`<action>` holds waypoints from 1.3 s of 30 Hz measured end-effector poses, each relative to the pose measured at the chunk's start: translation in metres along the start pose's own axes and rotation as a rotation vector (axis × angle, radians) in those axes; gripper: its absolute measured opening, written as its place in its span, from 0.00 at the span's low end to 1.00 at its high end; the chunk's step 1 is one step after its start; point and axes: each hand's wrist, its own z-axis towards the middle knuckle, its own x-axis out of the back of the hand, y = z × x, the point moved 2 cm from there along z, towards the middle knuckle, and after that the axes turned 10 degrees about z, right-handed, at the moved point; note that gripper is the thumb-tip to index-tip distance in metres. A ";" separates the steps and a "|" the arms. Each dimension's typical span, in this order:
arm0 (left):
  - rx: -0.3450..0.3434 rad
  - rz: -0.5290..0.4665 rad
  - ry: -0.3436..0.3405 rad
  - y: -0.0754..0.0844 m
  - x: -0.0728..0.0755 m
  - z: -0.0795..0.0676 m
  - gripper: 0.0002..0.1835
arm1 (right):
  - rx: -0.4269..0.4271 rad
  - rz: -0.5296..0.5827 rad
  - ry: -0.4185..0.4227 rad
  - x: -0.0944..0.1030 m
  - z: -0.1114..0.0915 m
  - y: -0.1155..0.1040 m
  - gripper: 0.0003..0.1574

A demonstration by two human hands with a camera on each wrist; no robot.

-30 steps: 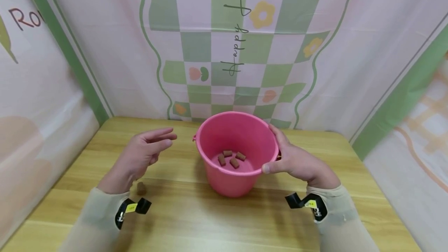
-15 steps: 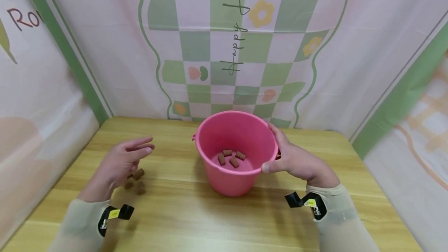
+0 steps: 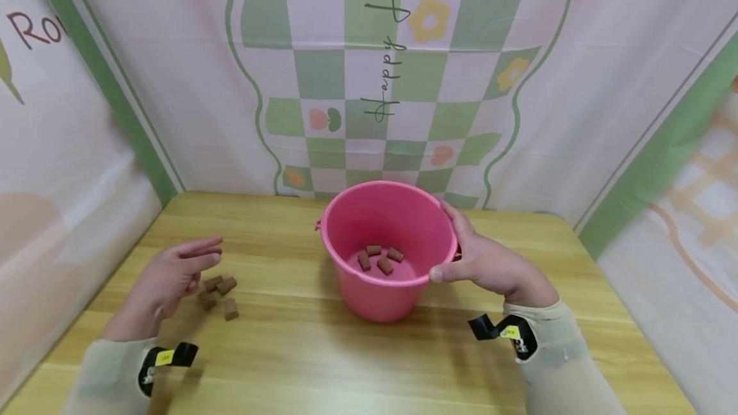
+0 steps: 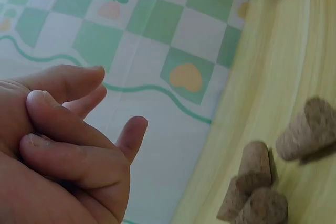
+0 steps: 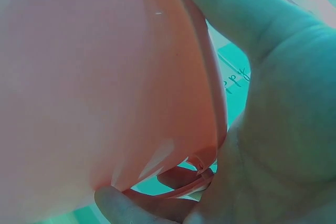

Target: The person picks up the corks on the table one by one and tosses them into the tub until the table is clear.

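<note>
A pink bucket (image 3: 377,303) stands upright on the wooden table, several brown cork stoppers (image 3: 384,266) lying on its bottom. My right hand (image 3: 492,266) grips its right rim, thumb over the near edge and fingers around the far side. In the right wrist view, fingers reach under the rim by the bucket's handle (image 5: 184,188). To the left, my left hand (image 3: 170,275) hovers near a small group of cork stoppers (image 3: 230,309) on the table. Nothing is held in it; some fingers reach forward and others bend loosely. Tapered corks (image 4: 310,129) show beside it in the left wrist view.
A patterned fabric backdrop (image 3: 323,75) rises behind the table (image 3: 300,364), with fabric walls on both sides. The table's far edge lies just behind the bucket.
My left hand has moved left and slightly toward me, over the table's left side, uncovering more corks there. The right hand keeps its grip on the bucket, which stays in place.
</note>
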 end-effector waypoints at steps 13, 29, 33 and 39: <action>0.059 0.040 0.022 -0.019 0.006 0.001 0.31 | 0.016 0.019 -0.001 0.001 0.000 -0.002 0.77; 0.158 0.113 -0.009 -0.037 0.003 0.004 0.28 | 0.003 0.015 0.000 0.000 0.001 -0.001 0.78; 0.159 0.139 -0.026 -0.040 0.002 0.007 0.29 | -0.004 0.015 0.001 -0.001 0.001 -0.002 0.79; 0.146 0.173 -0.023 -0.043 0.000 0.009 0.28 | 0.000 0.017 0.001 -0.001 0.000 -0.001 0.78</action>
